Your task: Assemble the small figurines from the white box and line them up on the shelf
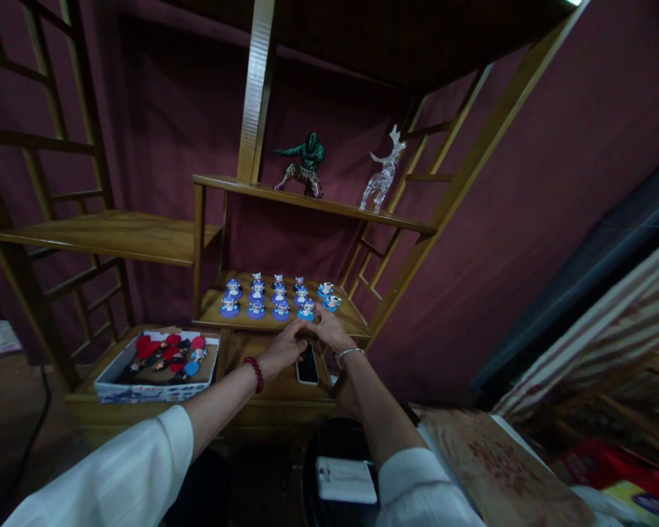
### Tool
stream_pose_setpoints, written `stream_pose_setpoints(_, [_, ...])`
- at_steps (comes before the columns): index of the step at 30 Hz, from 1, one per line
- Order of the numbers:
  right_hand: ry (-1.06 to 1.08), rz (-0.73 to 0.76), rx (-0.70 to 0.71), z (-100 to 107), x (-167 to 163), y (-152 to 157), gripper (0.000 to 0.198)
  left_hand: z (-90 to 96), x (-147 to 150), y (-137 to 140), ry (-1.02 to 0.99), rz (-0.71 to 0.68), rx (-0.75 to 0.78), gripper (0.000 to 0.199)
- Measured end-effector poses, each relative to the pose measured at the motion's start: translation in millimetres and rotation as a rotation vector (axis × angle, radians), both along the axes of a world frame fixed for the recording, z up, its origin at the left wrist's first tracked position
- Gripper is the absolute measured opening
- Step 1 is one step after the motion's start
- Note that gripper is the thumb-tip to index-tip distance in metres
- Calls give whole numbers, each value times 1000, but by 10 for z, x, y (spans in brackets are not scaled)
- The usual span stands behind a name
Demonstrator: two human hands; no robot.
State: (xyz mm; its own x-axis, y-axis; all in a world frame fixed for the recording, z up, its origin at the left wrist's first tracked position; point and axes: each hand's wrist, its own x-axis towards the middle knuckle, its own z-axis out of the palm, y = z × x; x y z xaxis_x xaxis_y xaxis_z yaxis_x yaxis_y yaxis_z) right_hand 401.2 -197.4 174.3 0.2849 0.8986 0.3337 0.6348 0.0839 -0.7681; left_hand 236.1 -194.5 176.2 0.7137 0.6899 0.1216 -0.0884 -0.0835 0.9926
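Rows of small figurines on round bases, mostly purple and blue, stand on the low wooden shelf (pixel 211 313). At the front row's right part is a white-and-purple figurine (pixel 306 310) on a blue base. My left hand (pixel 286 347) reaches its lower front edge, fingers bent together. From the right, my right hand (pixel 330 329) closes its fingers at the same base, close to the left fingertips. Their exact contact is partly hidden by the fingers. Just right of it are figurines on lighter blue bases (pixel 331 302). A dark-screened phone (pixel 307 366) lies below my hands.
An open box (pixel 154 393) of red- and blue-based figurines sits left. Above, a shelf board (pixel 340 204) bears a dark green crouching statue (pixel 307 162) and a clear deer (pixel 383 176). A white object (pixel 345 479) rests on a black seat; a brown-topped surface (pixel 488 461) stands right.
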Motion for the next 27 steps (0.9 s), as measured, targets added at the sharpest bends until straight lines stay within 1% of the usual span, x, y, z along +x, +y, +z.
stream_pose_setpoints(4, [-13,-20,-6,-5,10,-2,33,-6,1,-8,-11,-1,-8,45])
stream_pose_setpoints(9, [28,-44,-2,-26,15,3,42,-63,30,17,-37,4,-55,47])
stream_pose_setpoints(12, [57,-55,-2,-44,20,17,47,-84,52,27,-8,21,-40,49])
stream_pose_setpoints(16, [75,-54,0,-63,27,45,51,-70,59,12,26,36,0,48])
stream_pose_setpoints(21, [63,-26,4,-79,41,75,53,-49,51,21,-22,19,-21,46])
stream_pose_setpoints(27, [39,-12,-24,-6,0,29,54,-42,49,63,-67,-20,-14,39])
